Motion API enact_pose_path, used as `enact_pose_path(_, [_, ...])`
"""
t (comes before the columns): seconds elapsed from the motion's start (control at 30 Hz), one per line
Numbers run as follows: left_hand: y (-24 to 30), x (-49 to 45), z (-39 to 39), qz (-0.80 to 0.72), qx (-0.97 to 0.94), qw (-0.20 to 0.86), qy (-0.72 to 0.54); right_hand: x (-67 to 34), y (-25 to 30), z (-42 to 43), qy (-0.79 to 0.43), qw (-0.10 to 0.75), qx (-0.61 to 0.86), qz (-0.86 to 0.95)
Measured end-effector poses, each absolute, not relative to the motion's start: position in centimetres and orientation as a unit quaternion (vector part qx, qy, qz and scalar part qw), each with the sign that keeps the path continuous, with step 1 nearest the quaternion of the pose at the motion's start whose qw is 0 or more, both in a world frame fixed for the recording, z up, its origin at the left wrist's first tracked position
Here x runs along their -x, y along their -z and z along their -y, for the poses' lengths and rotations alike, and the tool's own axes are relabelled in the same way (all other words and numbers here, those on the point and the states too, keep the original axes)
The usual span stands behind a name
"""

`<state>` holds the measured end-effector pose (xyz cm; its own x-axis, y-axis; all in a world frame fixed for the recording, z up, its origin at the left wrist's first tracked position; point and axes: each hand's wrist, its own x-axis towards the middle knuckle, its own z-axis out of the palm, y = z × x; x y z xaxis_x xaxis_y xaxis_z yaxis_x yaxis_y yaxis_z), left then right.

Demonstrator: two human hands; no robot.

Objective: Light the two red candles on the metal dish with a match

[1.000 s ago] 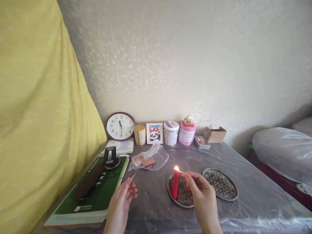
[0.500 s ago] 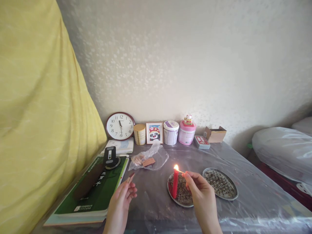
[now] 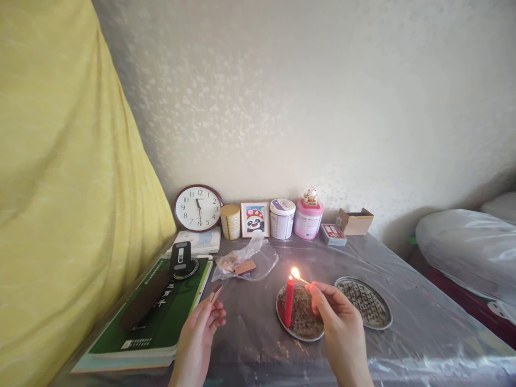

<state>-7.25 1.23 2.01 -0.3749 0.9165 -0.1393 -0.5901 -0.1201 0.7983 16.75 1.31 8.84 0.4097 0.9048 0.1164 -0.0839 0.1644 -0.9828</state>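
Right hand [image 3: 341, 317], lower right of centre: grip pinching a lit match [image 3: 303, 279] between thumb and fingers, burning end pointing left, just beside the top of the red candle [image 3: 288, 306]. Candle stands upright at the left side of a round plate [image 3: 304, 322], below and right of centre; small bright spot at its tip. Left hand [image 3: 201, 325], lower left of centre: grip holding a small matchbox [image 3: 216, 294]. Second plate [image 3: 365, 303] farther right on the surface [image 3: 250, 336].

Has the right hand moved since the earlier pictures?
Yes. Judged against the red candle, the right hand has shifted slightly right, drawing the burning match away from the candle's top.
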Motion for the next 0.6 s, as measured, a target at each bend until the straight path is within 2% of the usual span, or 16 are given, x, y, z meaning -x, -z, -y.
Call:
enact_pose_path(0.2, [-1.9,7.4,-1.1,-0.417,-0.204,0.517,-0.72,-20.3,-7.9,-1.1,-0.33,0.678,0.55,0.359])
enact_pose_path(0.33, [-1.9,7.3,-0.9,-0.419,-0.206,0.524,-0.712,-23.1,-6.8,-1.0,-0.272,0.657,0.621,0.33])
enact_pose_path(0.6, [-1.8,7.1,-0.9,-0.418,-0.202,0.531,-0.709,-24.8,-5.8,-0.9,-0.241,0.596,0.665,0.379])
